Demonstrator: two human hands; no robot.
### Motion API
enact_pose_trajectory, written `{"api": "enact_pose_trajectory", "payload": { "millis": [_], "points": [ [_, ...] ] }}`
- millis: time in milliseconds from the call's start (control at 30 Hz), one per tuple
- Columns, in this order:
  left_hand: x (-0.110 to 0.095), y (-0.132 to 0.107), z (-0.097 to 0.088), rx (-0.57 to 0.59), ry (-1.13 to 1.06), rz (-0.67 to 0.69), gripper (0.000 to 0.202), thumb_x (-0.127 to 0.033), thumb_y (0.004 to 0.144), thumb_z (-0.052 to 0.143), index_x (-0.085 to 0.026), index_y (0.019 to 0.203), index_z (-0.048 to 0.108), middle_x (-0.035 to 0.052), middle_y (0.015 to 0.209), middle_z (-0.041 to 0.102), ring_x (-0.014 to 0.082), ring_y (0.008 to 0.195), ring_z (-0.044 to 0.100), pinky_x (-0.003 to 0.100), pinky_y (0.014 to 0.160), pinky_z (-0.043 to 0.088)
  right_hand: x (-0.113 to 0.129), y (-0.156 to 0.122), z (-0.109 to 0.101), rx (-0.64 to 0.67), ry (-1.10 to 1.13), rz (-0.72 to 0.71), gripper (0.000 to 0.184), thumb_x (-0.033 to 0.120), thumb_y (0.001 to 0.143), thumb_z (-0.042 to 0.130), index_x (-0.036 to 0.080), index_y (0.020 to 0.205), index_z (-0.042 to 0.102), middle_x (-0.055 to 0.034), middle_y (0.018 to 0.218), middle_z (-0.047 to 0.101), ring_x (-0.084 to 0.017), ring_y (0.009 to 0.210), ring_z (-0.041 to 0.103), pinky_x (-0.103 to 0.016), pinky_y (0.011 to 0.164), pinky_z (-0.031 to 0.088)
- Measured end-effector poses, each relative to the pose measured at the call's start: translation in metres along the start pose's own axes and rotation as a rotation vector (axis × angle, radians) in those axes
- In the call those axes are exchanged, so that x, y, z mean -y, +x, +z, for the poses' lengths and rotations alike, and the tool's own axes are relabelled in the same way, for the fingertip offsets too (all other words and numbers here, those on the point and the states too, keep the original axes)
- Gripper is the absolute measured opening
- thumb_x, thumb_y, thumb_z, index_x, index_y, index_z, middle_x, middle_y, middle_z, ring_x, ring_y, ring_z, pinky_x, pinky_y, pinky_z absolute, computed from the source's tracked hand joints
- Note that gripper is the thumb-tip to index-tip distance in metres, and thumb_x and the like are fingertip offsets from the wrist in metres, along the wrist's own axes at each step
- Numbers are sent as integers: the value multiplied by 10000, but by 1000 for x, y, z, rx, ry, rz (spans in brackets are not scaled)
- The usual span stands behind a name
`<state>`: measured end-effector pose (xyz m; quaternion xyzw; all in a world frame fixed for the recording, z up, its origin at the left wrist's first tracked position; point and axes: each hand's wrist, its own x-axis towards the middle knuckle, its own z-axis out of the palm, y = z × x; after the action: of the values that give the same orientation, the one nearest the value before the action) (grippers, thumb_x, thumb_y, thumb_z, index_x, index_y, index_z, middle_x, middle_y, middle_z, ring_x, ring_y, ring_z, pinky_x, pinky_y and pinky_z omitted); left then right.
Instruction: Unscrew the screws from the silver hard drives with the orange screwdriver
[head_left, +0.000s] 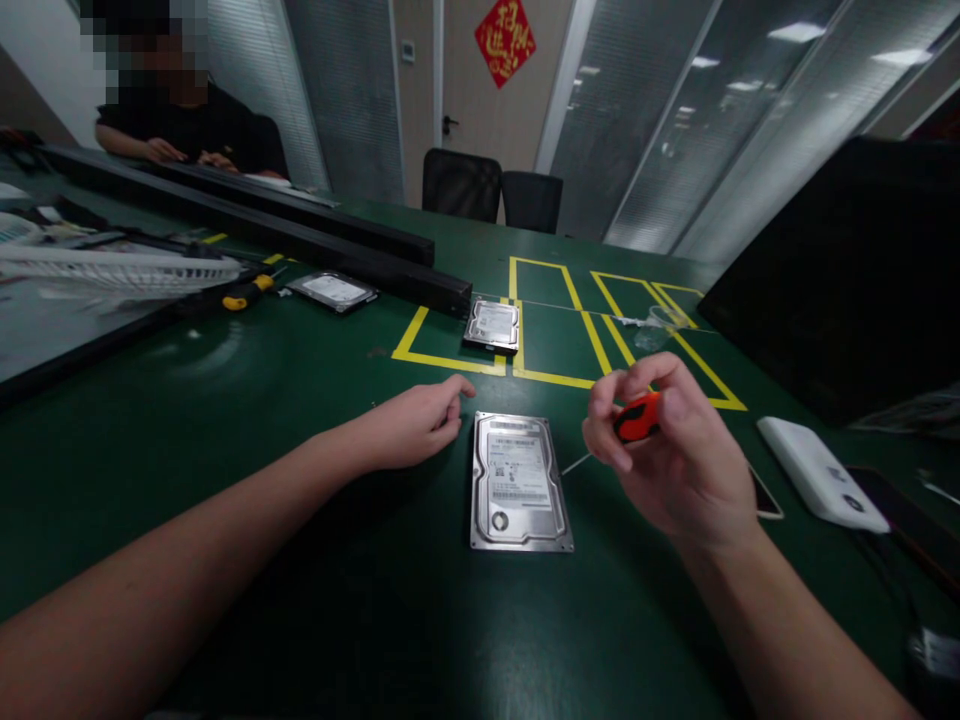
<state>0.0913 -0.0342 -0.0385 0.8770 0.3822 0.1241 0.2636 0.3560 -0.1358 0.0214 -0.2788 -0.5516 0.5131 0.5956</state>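
Note:
A silver hard drive (pixel 517 485) with a white label lies flat on the green table in front of me. My right hand (pixel 675 440) grips a screwdriver (pixel 637 418) by its orange and black handle. Its thin shaft slants down left, and the tip reaches the drive's right edge; whether it touches cannot be made out. Just off the drive's upper left corner is my left hand (pixel 427 420), its index finger stretched out and the other fingers loosely bent, with nothing seen in them.
Beyond lie a second hard drive (pixel 493 324) by yellow tape lines and a third (pixel 334 291) farther left. Long black bars (pixel 300 225) cross the table. A yellow-handled tool (pixel 247 292) is left, a white power bank (pixel 821 475) right. Another person (pixel 187 130) sits far left.

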Motion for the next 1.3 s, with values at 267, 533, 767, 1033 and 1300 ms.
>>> {"api": "enact_pose_trajectory", "payload": {
  "millis": [267,533,767,1033,1300],
  "points": [
    [0,-1,0,-8,0,-3,388,-283,1001,497,-172,1374,497,15,871,652,193,763,608,308,693,414,1,0,-2,6,-11,-2,219,386,1008,614,210,905,695,-49,917,662,-153,670,586,-332,636,448],
    [1,1,1,-6,-3,6,373,-273,1003,501,-169,1361,496,12,866,645,192,762,604,306,692,413,2,-1,0,-5,-5,13,389,500,1053,488,203,985,730,-54,824,642,-117,540,454,-314,534,367],
    [-1,-1,0,4,-7,-11,376,-277,1008,499,-170,1369,494,16,866,646,192,759,601,308,689,413,2,-1,-2,1,-32,6,179,396,970,674,234,897,654,-40,903,682,-169,676,599,-335,631,458],
    [0,-1,0,4,0,-11,390,-294,1002,503,-178,1375,500,26,892,654,194,784,606,311,699,413,3,0,-1,-20,-40,21,459,546,1045,462,202,937,746,-56,757,651,-152,550,446,-342,558,362],
    [-1,0,0,1,2,-10,391,-284,998,509,-173,1373,501,21,890,654,198,782,611,315,705,417,0,-1,0,22,-26,47,210,450,964,690,252,943,621,-25,851,694,-159,621,548,-320,600,393]
  ]
}}
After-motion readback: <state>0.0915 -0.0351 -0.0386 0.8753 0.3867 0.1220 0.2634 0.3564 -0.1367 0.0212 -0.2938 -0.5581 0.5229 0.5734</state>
